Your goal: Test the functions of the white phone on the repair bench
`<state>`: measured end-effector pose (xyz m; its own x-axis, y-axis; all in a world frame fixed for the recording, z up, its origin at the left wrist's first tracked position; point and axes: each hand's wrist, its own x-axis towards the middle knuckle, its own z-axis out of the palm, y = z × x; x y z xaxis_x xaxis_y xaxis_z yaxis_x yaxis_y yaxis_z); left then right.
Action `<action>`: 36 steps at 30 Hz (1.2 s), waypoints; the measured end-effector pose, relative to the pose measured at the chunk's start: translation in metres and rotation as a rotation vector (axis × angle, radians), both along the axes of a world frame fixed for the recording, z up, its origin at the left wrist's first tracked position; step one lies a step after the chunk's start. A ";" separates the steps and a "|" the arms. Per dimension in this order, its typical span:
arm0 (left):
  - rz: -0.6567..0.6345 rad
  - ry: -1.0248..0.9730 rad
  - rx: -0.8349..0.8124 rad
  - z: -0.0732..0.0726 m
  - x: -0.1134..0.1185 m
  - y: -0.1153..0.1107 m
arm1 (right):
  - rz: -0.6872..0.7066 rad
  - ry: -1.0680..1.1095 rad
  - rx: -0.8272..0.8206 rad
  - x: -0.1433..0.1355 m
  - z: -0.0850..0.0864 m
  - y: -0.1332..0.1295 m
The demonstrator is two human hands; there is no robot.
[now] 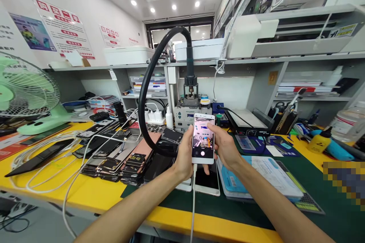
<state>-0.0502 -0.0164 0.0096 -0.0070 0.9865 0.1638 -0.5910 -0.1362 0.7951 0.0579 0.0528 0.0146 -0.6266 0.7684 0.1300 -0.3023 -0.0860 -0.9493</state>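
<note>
A white smartphone (pixel 203 144) is held upright above the bench, its screen lit with a camera view of the bench. My left hand (pixel 184 153) is closed around its left edge. At the other edge my right hand (pixel 225 146) grips the phone too, its thumb over the upper right of the screen and some fingers behind and below. A white charging cable (pixel 194 197) runs down from the phone's bottom end. Beneath it, another phone with a dark screen (pixel 208 184) lies on the green mat (pixel 176 202), partly hidden by my hands.
Stacks of phone parts (pixel 137 163) and looped white cables (pixel 37 176) cover the left side, near a green fan (pixel 25 91). A thick black hose (pixel 144 102) arches beside my left hand. Blue plastic cases (pixel 256 176) lie at right, near a yellow bottle (pixel 319 140).
</note>
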 end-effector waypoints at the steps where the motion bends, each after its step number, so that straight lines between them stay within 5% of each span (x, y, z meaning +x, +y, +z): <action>1: -0.004 -0.003 0.002 0.000 0.000 0.000 | 0.002 0.007 0.002 0.000 0.000 0.000; 14: 0.081 0.054 0.014 0.005 -0.010 0.003 | -0.060 -0.127 0.276 -0.006 0.003 -0.014; 26: 0.034 0.099 -0.027 0.007 -0.014 0.007 | 0.115 0.014 0.085 -0.001 0.006 -0.007; 36: 0.178 -0.008 -0.038 -0.004 -0.012 -0.056 | 0.277 -0.012 0.266 0.003 0.003 -0.027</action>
<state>-0.0625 -0.0726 0.0061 -0.1830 0.9751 0.1256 -0.5668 -0.2090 0.7969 0.0607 0.0253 0.0178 -0.8087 0.5098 0.2935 -0.2910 0.0870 -0.9528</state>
